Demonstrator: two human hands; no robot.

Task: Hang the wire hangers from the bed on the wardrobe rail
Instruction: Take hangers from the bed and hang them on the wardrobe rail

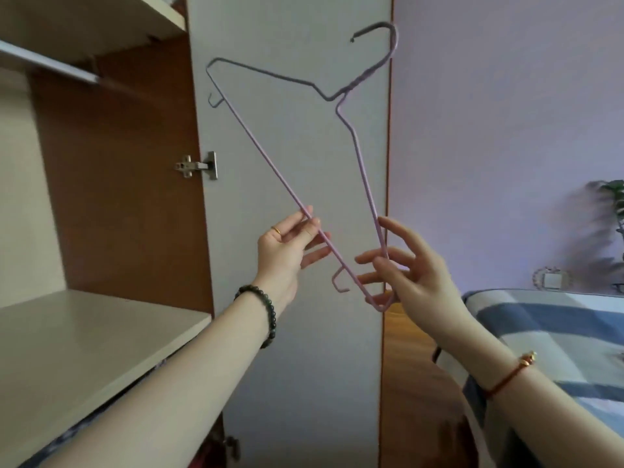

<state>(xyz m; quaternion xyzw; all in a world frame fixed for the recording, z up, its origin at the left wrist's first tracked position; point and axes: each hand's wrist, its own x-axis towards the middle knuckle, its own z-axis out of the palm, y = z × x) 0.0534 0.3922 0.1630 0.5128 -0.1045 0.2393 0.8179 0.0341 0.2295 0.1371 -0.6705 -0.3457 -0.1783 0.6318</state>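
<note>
pink wire hanger (270, 165) w/ hook up top, left hand (287, 248) pinching long bar, right hand (412, 275) pinching btm corner, rail (50, 62) up-left of both

Wire hanger (256, 148): pale pink. Bed (574, 336) cover: blue-and-white plaid. Wardrobe door (287, 45): white. Wall (506, 96): lilac.

The hanger (265, 157) sits tilted between the hands, left hand (287, 246) on its long bar, right hand (417, 278) at its lower corner, hook high above the right hand. Behind both hands stands the wardrobe door (304, 366); the rail (47, 60) lies up and left of the left hand, a shelf (84, 349) below and left of it. The bed (557, 336) lies below and right of the right hand.
</note>
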